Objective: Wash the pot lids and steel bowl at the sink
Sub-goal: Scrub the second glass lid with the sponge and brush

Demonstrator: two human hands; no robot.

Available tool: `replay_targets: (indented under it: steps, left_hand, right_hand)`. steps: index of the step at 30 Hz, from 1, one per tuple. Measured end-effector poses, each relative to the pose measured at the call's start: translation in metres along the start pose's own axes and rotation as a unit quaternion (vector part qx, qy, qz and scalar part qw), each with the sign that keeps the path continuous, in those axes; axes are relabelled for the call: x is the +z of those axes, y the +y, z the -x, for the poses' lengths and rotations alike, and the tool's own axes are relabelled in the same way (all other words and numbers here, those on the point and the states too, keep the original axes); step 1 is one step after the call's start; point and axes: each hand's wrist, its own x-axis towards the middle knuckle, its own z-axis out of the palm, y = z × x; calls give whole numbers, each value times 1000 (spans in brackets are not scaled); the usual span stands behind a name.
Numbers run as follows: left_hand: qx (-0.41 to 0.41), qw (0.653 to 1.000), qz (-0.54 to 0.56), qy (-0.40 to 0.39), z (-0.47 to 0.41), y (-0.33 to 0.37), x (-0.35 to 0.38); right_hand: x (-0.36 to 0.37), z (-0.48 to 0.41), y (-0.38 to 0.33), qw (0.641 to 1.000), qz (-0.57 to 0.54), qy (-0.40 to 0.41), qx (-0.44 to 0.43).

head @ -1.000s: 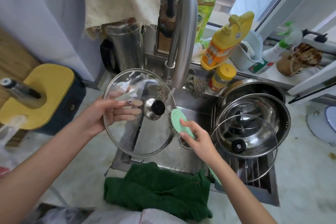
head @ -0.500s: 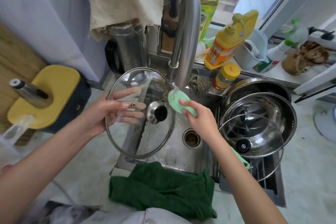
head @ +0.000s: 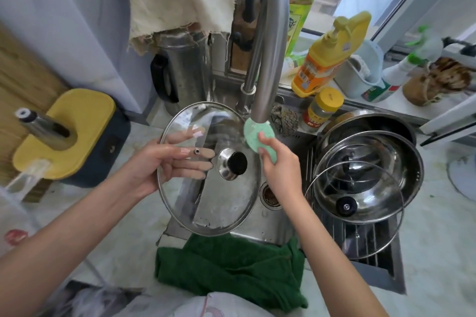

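Moved since prior frames: green scrubber (head: 258,134) is up from the basin to the faucet spout (head: 270,59) mouth, now touching it.
- Right hand (head: 280,170): just below spout; fingers curled round scrubber's lower half.
- Left hand (head: 159,162): below-left of spout; thumb and near-straight fingers pinch glass pot lid (head: 208,188) at its edge, fingers visible thru glass.
- Lid: tilted, knob toward camera, held in air below-left of spout, over sink (head: 268,224).
- Second glass lid (head: 381,244) and steel bowl (head: 407,162): stacked together, right of spout.
- Risk, est.: wet lid is held at one edge only, so scrub pressure near the knob may pivot or slip it, dropping glass onto steel. Scrubber against spout mouth may spray any running water outward.
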Motion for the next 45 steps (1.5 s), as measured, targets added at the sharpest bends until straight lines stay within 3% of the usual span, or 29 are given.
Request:
replay_targets:
  steps: [2, 6, 9, 13, 16, 20, 23, 24, 26, 29, 32, 35, 39, 42, 45]
  left_hand:
    - [-1, 1000, 6, 4, 1, 0, 0]
    - [-5, 1000, 9, -1, 4, -2, 4]
    - [-12, 1000, 15, -15, 4, -3, 3]
    - [-19, 1000, 4, -19, 3, -7, 2]
    - [-16, 1000, -7, -25, 2, -7, 1]
    - [-11, 999, -31, -38, 3, -8, 4]
    - [-7, 999, -28, -33, 2, -7, 3]
    - [-10, 999, -22, -30, 2, -7, 4]
    - [-9, 999, -14, -29, 2, -9, 2]
    - [0, 999, -20, -31, 4, -11, -3]
    - [14, 998, 3, -58, 4, -14, -10]
    - [8, 996, 59, -69, -4, -19, -13]
    - [-18, 993, 71, -93, -25, -18, -4]
    - [-48, 998, -30, -39, -49, -18, 7]
    - [-38, 993, -95, 61, -83, -30, 24]
  right_hand:
    - [2, 5, -5, 998, 10, -24, -50]
    - [0, -3, 2, 999, 35, 17, 38]
    - [3, 6, -6, 999, 19, -5, -34]
    - [-1, -1, 0, 999, 32, 17, 37]
    - [0, 13, -6, 999, 8, -9, -46]
    - [-2, 3, 0, 998, 14, 17, 51]
    - [2, 11, -15, 999, -15, 4, -38]
    - [3, 11, -14, 999, -6, 2, -34]
    - [5, -1, -3, 997, 15, 1, 70]
    - [6, -3, 18, 969, -101, -63, 215]
    - [-1, 20, 28, 871, -305, -126, 363]
    - [-6, 33, 38, 814, -383, -195, 392]
    - [-16, 44, 40, 722, -558, -142, 384]
    - [-35, 46, 35, 707, -609, -94, 347]
    - [-62, 43, 21, 754, -577, -53, 311]
